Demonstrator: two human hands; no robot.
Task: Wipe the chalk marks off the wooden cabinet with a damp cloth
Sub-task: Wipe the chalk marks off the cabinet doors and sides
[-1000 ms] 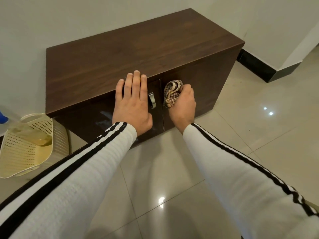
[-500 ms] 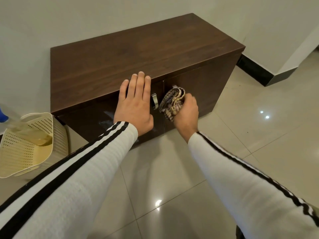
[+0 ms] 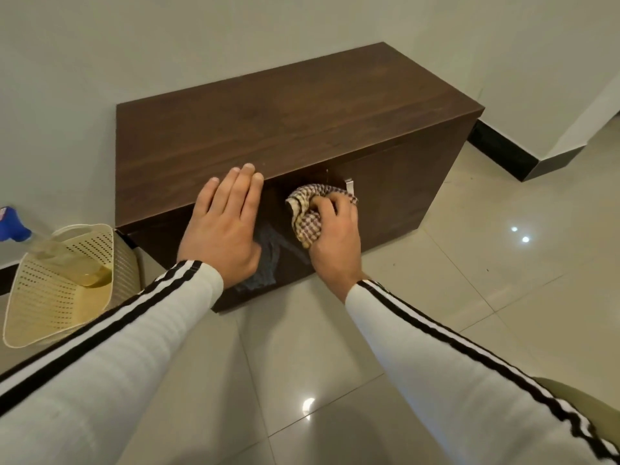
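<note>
Glossy tiled floor (image 3: pixel 335 357), pale wall — dark wooden cabinet (image 3: pixel 288 119) against it. Right hand (image 3: pixel 335 236) grips bunched checkered cloth (image 3: pixel 310 213) on the front; left hand (image 3: pixel 224 226) flat, open. Faint smears, possibly chalk.

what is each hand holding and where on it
Right hand grips the bunched checked cloth around its middle. Left hand holds nothing, flat on the cabinet.
</note>
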